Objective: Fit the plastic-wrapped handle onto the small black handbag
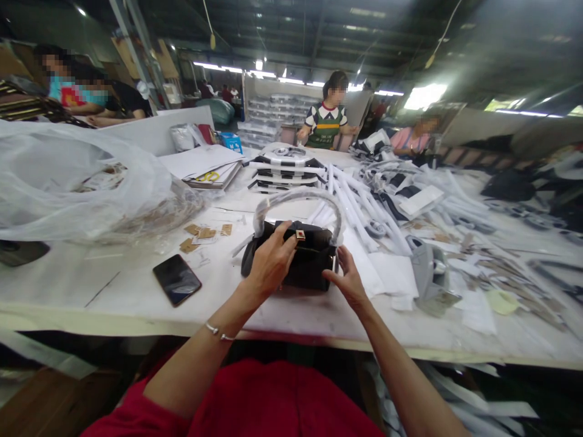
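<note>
A small black handbag (310,267) stands upright on the table in front of me. Clear plastic wraps its arched handle (298,194), and a gold clasp (300,235) shows at the front near the top. My left hand (273,256) grips the bag's front and upper edge, fingers reaching over the top beside the clasp. At the bag's right end, my right hand (347,278) holds the side, thumb in front and fingers along the edge. The left hand covers part of the front panel.
A phone (177,279) and brown tags (206,233) lie to the left, near a large plastic bag (82,182). Wrapped bags (286,170) are stacked behind. White rolls (359,209) and a tape dispenser (428,267) lie right. A co-worker (325,115) is across the table.
</note>
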The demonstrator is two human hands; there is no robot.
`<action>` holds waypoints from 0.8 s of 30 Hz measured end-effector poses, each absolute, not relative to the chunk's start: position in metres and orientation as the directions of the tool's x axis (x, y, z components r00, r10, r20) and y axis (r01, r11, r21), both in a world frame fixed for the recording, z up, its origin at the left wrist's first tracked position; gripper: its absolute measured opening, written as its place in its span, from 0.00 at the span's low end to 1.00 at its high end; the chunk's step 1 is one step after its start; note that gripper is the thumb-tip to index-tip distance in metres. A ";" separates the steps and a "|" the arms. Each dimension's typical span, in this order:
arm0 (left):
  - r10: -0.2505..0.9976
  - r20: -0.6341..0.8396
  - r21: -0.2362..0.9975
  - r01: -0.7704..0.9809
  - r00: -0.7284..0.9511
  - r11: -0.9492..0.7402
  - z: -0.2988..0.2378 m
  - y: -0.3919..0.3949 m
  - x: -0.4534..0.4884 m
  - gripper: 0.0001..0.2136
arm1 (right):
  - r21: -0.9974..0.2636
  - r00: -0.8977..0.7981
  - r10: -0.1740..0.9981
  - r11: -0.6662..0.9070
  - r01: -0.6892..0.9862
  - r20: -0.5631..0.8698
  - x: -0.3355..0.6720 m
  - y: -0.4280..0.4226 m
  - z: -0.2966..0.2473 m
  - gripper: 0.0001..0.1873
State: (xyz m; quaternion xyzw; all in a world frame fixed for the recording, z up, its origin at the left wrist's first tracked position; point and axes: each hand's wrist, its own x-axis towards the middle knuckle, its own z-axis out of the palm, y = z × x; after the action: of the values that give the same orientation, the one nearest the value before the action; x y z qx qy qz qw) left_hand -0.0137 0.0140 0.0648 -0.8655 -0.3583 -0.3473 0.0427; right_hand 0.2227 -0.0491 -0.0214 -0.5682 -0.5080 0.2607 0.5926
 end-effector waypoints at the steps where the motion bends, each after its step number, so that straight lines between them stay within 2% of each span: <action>1: 0.592 0.628 0.174 0.650 0.506 -0.740 0.061 0.010 -0.010 0.11 | -0.930 0.355 0.874 0.242 0.277 0.334 0.223 -0.052 -0.018 0.45; 4: 0.607 0.539 0.185 0.621 0.584 -0.762 0.053 0.007 0.003 0.12 | -0.906 0.360 0.855 0.255 0.338 0.375 0.220 -0.056 0.001 0.37; 6: 0.632 0.458 0.257 0.588 0.625 -0.767 0.052 0.011 0.012 0.15 | -0.896 0.390 0.836 0.236 0.376 0.385 0.216 -0.055 0.018 0.34; 8: 0.689 0.343 0.438 0.540 0.639 -0.719 0.054 0.017 0.019 0.19 | -0.889 0.439 0.809 0.207 0.408 0.390 0.212 -0.051 0.033 0.34; 10: 0.728 0.160 0.654 0.481 0.667 -0.584 0.057 0.024 0.024 0.21 | -0.867 0.464 0.786 0.175 0.467 0.409 0.208 -0.045 0.043 0.33; 12: 0.690 0.046 0.764 0.419 0.722 -0.490 0.060 0.030 0.029 0.21 | -0.823 0.441 0.782 0.155 0.547 0.440 0.205 -0.039 0.048 0.27; 15: 0.617 0.104 0.756 0.342 0.780 -0.559 0.063 0.038 0.038 0.15 | -0.798 0.426 0.780 0.150 0.584 0.458 0.201 -0.037 0.050 0.18; 18: 0.593 0.141 0.754 0.303 0.793 -0.583 0.066 0.048 0.049 0.12 | -0.859 0.495 0.768 0.134 0.495 0.405 0.199 -0.042 0.047 0.18; 24: 0.467 0.012 0.924 0.169 0.884 -0.342 0.067 0.067 0.059 0.10 | -0.926 0.552 0.764 0.155 0.344 0.334 0.202 -0.054 0.042 0.21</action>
State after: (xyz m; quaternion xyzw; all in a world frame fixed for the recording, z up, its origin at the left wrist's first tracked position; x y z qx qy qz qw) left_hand 0.0587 0.0667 0.0670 -0.8074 -0.1968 -0.1385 -0.5388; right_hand 0.2021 -0.0539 0.0424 -0.6273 -0.4418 0.1696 0.6185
